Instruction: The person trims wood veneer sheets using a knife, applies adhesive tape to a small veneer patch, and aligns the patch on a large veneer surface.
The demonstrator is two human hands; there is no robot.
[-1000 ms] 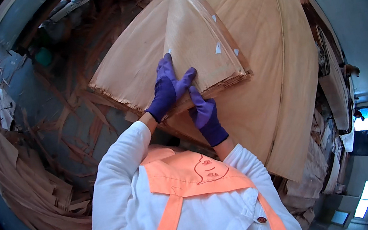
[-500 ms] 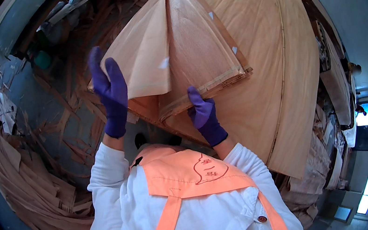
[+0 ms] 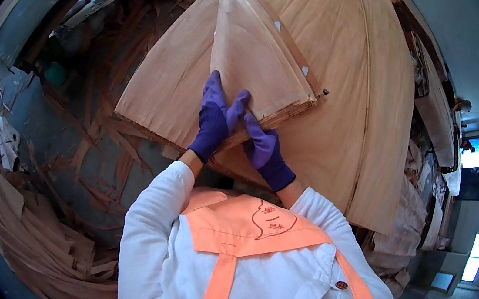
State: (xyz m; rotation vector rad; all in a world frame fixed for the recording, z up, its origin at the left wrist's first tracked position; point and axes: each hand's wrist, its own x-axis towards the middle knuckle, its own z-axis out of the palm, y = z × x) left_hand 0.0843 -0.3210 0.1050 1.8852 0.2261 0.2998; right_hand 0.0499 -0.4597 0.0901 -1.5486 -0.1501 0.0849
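A stack of thin wood veneer sheets (image 3: 163,87) lies in front of me, its right part folded over into a layered flap (image 3: 258,61). My left hand (image 3: 215,107), in a purple glove, rests on the veneer along the flap's left edge, fingers stretched out and thumb apart. Close beside it, my right hand (image 3: 263,146), gloved alike, grips the near edge of the flap. Its thumb is on top, while its other fingers are mostly hidden under the sheets. Small whitish patches show along the flap's right side.
A broad veneer sheet (image 3: 343,104) spreads out beneath and to the right. Torn veneer strips (image 3: 92,145) litter the floor at left, beside a large heap of scrap veneer (image 3: 38,239). More stacked sheets (image 3: 435,103) stand at the right. A green object (image 3: 55,74) sits at far left.
My left hand has come from the stack's left side rightward and down onto the flap. The loose sheet on the left that stood raised now lies flat. My right hand has stayed in place.
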